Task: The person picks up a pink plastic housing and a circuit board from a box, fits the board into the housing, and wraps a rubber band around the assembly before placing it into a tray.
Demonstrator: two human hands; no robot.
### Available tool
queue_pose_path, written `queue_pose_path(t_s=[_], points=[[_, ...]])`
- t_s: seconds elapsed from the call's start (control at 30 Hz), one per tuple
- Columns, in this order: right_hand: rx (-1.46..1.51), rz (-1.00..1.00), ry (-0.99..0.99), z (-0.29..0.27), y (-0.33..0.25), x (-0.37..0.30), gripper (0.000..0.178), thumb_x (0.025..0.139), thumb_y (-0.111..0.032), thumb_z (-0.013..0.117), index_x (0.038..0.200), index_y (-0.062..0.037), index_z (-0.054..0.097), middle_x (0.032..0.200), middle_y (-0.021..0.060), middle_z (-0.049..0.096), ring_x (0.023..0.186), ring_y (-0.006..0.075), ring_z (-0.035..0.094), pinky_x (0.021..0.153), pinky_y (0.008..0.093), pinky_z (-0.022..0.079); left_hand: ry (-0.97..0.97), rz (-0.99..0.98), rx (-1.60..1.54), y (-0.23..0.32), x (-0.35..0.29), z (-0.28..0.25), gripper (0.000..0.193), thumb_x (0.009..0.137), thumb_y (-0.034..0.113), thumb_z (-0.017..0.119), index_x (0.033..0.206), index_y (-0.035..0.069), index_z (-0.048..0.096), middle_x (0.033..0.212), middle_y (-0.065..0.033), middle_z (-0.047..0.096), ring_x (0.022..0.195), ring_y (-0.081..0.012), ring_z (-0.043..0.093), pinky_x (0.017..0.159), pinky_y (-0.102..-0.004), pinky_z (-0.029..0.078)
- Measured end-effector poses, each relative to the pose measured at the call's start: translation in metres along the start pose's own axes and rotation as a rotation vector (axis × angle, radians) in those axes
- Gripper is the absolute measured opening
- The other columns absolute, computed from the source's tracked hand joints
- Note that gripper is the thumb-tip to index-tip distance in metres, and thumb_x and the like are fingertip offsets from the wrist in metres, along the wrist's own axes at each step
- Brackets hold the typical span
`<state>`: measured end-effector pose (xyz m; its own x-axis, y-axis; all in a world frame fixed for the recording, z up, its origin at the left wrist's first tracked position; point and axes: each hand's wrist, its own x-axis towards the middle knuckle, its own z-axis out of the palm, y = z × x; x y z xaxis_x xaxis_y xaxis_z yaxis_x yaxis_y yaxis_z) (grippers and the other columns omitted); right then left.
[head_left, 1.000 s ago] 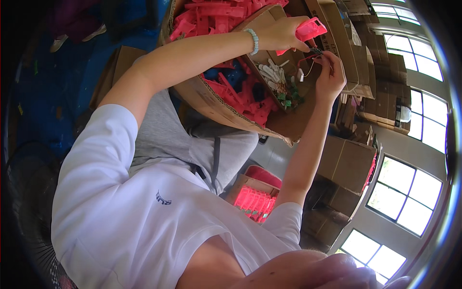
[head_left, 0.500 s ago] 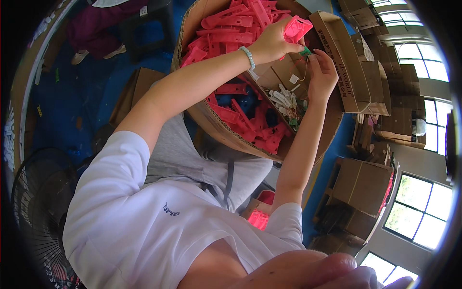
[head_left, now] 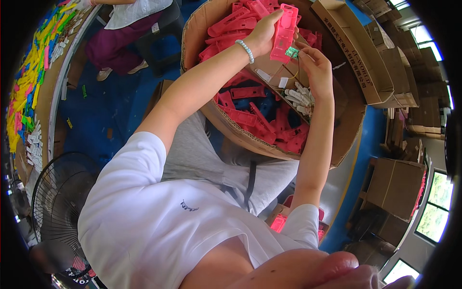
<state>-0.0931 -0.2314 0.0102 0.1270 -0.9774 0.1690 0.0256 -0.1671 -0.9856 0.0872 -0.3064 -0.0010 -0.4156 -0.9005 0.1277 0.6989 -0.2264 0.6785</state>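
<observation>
My left hand (head_left: 265,36), with a beaded bracelet at the wrist, grips a long pink plastic shell (head_left: 287,21) above a big cardboard carton (head_left: 211,105). The shell's hollow side with its compartments shows. At its lower end, my right hand (head_left: 317,70) pinches a small green circuit board (head_left: 291,52) with thin wires hanging from it. Board and shell overlap in view; I cannot tell whether they touch. Many more pink shells (head_left: 248,92) lie in the carton below. Beside them, on a cardboard sheet, is a cluster of white wired parts (head_left: 299,98).
An open long cardboard box (head_left: 353,53) lies along the carton's right rim. At left stand a black fan (head_left: 60,192) and a table heaped with coloured plastic pieces (head_left: 29,82). A person in purple trousers (head_left: 118,45) sits by a dark stool (head_left: 163,43). Stacked cartons (head_left: 394,188) stand right.
My left hand has turned the pink shell so its long hollow side shows. The circuit board in my right hand now appears at the shell's lower end. The whole view has shifted.
</observation>
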Motion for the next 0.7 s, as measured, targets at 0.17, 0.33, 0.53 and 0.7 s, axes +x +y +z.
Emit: queue_pose_path(t_s=[0.17,0.33,0.53,0.7], points=[[-0.048,0.033,0.022,0.019,0.004,0.003,0.016,0.091,-0.007,0.064,0.103,0.0038,0.063,0.102,0.0086,0.067,0.087,0.0117,0.063,0.079,0.0251,0.052,-0.005,0.077,0.117,-0.003,-0.009,0.016,0.043,0.102,0.039,0.044,0.119,0.002,0.056,0.104,-0.0136,0.066,0.093,-0.0223,0.065,0.084,-0.0364,0.052],[0.033,-0.029,0.142,0.023,0.010,0.007,0.017,0.091,-0.006,0.064,0.103,0.0054,0.062,0.093,0.0081,0.067,0.082,0.0123,0.064,0.077,0.0262,0.054,-0.036,0.078,0.176,-0.006,-0.015,0.016,0.035,0.102,0.024,0.045,0.127,0.001,0.054,0.116,-0.0140,0.064,0.105,-0.0195,0.063,0.091,-0.0331,0.050],[0.150,-0.026,0.283,0.013,0.007,0.006,0.017,0.090,-0.005,0.066,0.102,0.0055,0.063,0.092,0.0072,0.067,0.081,0.0119,0.063,0.076,0.0258,0.054,-0.118,0.344,0.412,-0.012,-0.025,0.028,0.034,0.096,0.002,0.049,0.130,0.001,0.053,0.131,-0.0129,0.057,0.120,-0.0172,0.054,0.101,-0.0308,0.043],[0.075,-0.055,0.260,0.011,0.000,0.001,0.016,0.088,-0.003,0.067,0.101,0.0048,0.064,0.091,0.0061,0.067,0.080,0.0106,0.063,0.073,0.0238,0.052,-0.119,0.361,0.459,-0.017,-0.025,0.024,0.037,0.093,-0.002,0.050,0.130,0.000,0.054,0.129,-0.0111,0.058,0.119,-0.0172,0.055,0.102,-0.0304,0.043]])
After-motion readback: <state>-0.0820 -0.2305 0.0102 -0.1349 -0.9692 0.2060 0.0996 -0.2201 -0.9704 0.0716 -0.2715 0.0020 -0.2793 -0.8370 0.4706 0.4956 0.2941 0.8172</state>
